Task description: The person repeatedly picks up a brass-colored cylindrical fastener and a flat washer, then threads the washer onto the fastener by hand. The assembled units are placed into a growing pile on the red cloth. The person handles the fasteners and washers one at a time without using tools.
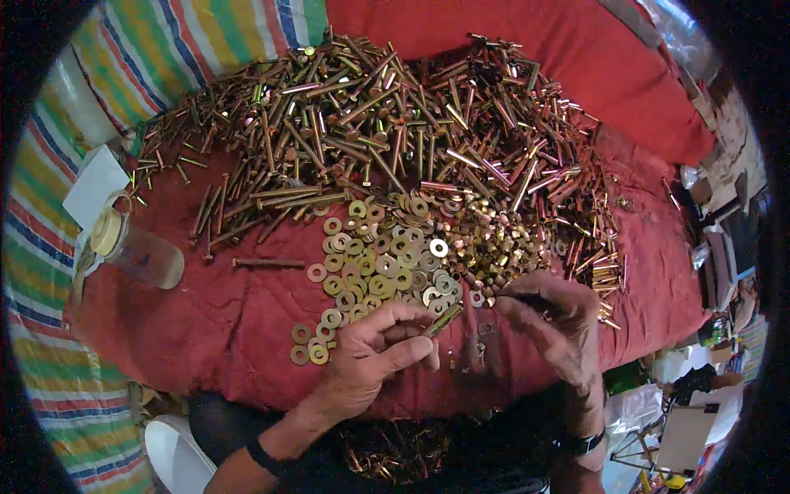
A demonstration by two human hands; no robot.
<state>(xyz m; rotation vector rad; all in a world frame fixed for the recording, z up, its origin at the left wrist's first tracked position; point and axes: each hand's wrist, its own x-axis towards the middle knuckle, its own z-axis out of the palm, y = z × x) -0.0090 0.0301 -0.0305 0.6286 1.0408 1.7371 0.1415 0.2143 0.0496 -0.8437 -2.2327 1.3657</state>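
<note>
My left hand [383,350] is closed, with a gold-green bolt [445,320] pinched between thumb and fingers and pointing up to the right. To its right, my right hand [555,317] has thumb and fingers drawn together at the edge of the nut pile. A small brassy nut [490,302] shows at those fingertips. Loose nuts [498,239] are heaped just beyond this hand. Flat washers [378,263] lie spread beyond the left hand, and a single washer [477,298] sits between the two hands.
A big mound of long bolts [329,123] covers the far side of the red cloth [189,329]. At the left stands a clear jar [148,259] with a yellowish lid. More metal pieces [395,453] lie low by my lap. Striped sheeting [49,288] hangs at the left.
</note>
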